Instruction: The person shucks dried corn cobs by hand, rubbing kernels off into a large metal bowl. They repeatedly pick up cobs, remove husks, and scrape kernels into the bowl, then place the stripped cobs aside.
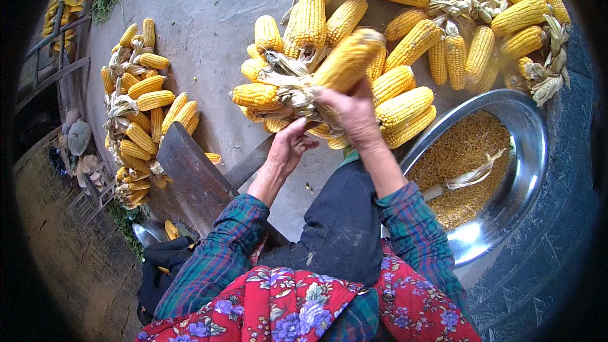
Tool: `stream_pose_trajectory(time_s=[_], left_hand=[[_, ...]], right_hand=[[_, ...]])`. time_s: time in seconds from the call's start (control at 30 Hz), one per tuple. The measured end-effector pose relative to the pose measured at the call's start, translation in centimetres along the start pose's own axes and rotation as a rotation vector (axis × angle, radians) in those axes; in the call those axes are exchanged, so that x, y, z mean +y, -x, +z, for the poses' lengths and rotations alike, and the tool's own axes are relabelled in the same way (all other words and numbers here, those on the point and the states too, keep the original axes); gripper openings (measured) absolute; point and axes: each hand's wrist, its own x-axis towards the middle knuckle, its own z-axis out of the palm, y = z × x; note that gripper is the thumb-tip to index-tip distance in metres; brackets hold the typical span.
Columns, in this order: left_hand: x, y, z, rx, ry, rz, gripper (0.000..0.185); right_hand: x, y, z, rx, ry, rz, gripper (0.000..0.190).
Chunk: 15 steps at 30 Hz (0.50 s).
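Observation:
In front of me is a braided bunch of corn ears [311,16], tied by pale dry husks [287,78]. My right hand [354,114] grips the base of one yellow corn ear [349,59], which is blurred and tilts up to the right. Its thumb lies over the husks, and its other fingers are partly hidden behind the ear. My left hand [287,147] is at the bunch's near edge, thumb against the husks and fingers curled. Whether those fingers close on anything is unclear.
A shiny metal basin [529,161] on the right holds loose corn kernels [468,142] and a cob with husk [475,173]. More braided corn [147,85] lies left, and another pile [475,52] at upper right. A dark wooden bench [194,171] stands by my left arm.

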Motion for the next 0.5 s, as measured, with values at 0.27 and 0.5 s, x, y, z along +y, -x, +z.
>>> stream_pose_trajectory(time_s=[0.27,0.5], left_hand=[[-3.1,0.5,-0.3,0.089,0.010,0.154,0.052],[-1.3,0.2,0.0,0.068,0.039,0.077,0.046]], right_hand=[[1.4,1.3,1.3,-0.265,0.588,-0.290,0.037],[4.4,-2.3,-2.3,-0.204,1.061,0.132,0.052]])
